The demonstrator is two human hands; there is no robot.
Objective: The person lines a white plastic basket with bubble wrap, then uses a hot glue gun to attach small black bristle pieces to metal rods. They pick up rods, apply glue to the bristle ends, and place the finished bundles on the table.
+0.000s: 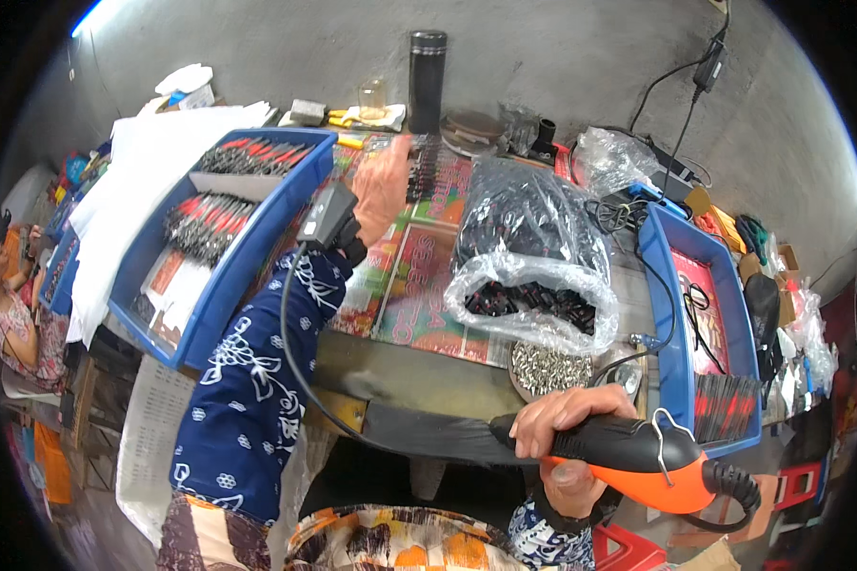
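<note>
Grasping the orange-and-black corded power tool (662, 473), the right grip (573, 419) closes around its narrower black section, fingers over the top and thumb beneath. This tool lies nearly level at the near edge of the brown worktop (419, 383), its narrow end toward the left and its coiled black cord at the right. Reaching toward the far side, the left grip (383, 186) is above the colourful printed sheet covering; whether its fingers hold anything, I cannot tell. A small black box (327, 217) with a cable sits at that wrist. Beside the left arm stands a long blue plastic tray (248, 255) with bundles of slim black-and-red pieces. Between the arms rest an open clear plastic bag (533, 205) of small black parts and, just in front, a heap of small silvery metal pieces (550, 367) in a round dish. Another blue plastic tray (731, 444) stands right of them, and a tall black cylindrical flask (428, 86) stands upright near the wall.
</note>
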